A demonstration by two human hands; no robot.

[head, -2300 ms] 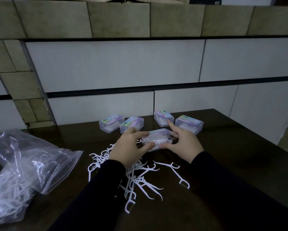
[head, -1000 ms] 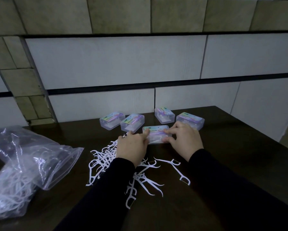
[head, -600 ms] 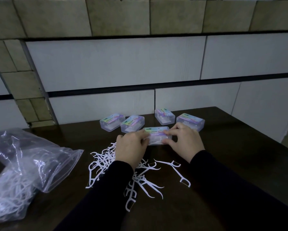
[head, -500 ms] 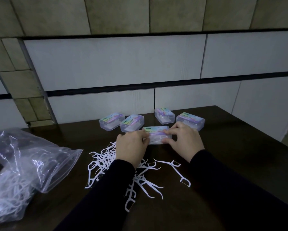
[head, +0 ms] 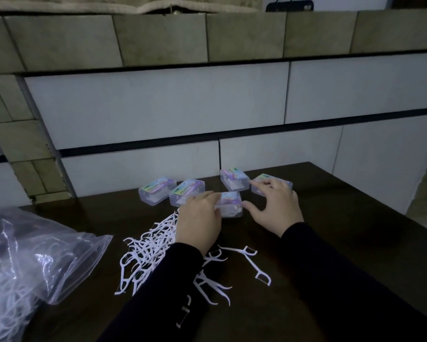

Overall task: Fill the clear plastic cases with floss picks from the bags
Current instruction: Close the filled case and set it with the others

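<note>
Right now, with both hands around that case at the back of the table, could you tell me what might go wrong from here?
1. The left hand grips the nearest case while its sleeve lies over the loose floss picks; pulling back could scatter them.
2. The right hand reaches over the rightmost case, so it could knock that case.
3. The open bag lies at the table's left edge and may spill.

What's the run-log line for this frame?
phase: closing filled case | left hand: grips front case | right hand: open beside it | loose floss picks: on table
</note>
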